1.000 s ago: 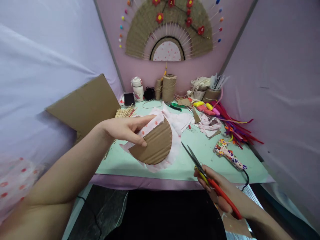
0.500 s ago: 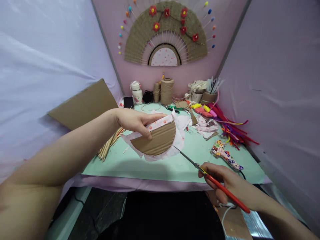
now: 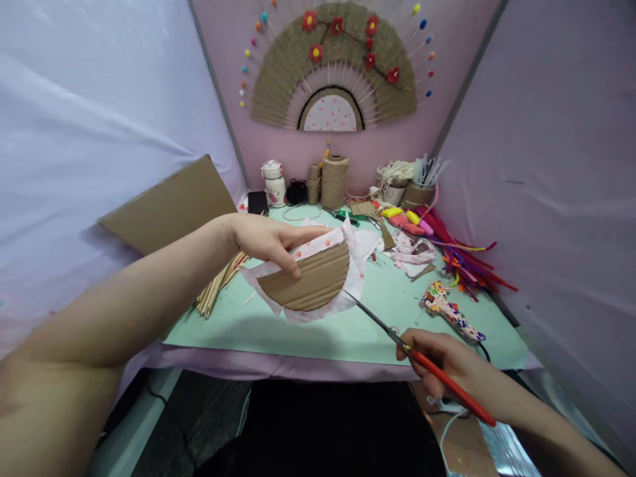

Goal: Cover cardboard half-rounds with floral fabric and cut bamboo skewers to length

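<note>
The left arm [image 3: 134,298] stretches forward, left grip [image 3: 268,242] pinching; right grip [image 3: 444,361] curls lower.

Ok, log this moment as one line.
left hand: holding cardboard half-circle and spotted cloth | right hand: holding scissors, tips at cloth | glue gun: on table, beyond right hand

Craft booth: twine spool [image 3: 334,184], glue gun [image 3: 452,313], pipe cleaners [image 3: 446,228] on table [image 3: 395,288], decorated fan [image 3: 342,50] on pink wall [image 3: 293,147].

Pink back wall [image 3: 298,146] (lilac drapes [image 3: 556,132] beside), mint-green tabletop [image 3: 342,344].
</note>
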Tool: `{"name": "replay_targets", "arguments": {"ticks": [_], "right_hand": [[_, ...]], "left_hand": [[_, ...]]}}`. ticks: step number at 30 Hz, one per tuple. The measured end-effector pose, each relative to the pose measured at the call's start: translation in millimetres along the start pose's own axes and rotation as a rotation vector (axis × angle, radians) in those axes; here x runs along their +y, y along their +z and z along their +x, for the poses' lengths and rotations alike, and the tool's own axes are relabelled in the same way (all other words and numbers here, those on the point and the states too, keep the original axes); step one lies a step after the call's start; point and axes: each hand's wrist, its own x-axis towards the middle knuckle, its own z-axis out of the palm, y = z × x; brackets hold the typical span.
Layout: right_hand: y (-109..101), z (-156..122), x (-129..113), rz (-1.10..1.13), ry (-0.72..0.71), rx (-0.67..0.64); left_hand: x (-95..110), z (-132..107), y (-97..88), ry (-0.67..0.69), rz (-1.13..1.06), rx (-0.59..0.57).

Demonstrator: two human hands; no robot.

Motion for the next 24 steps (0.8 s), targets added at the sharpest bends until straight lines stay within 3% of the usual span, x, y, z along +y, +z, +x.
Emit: {"name": "replay_targets", "arguments": {"ticks": [4,11,15,17,21,24], "right_hand": [[0.5,1.6,2.6,0.020,0.008,-0.002],[2.0,2.4,5.5,0.064,0.031,0.007],[3.6,2.8,5.1,0.081,0.009,0.024],[4.8,2.0,3.6,0.085,0.007,0.029],[6.8,-1.2,3.7,0.098,0.018,0.025],[7.5,-2.0,5.5,0.102,0.028,0.021]], "left_hand": [[0.9,-0.6,0.1,0.060,-0.036,0.149],[3.1,-2.9,2.6,0.020,-0.075,0.139],[1.0,-2.7,4.1,0.097,-0.083,0.235],[0.1,-2.5,4.8,0.098,-0.100,0.188],[-0.9,-2.6,4.5,0.030,-0.130,-0.016],[-1.4,-2.7,3.9,0.013,-0.150,-0.050]]}}
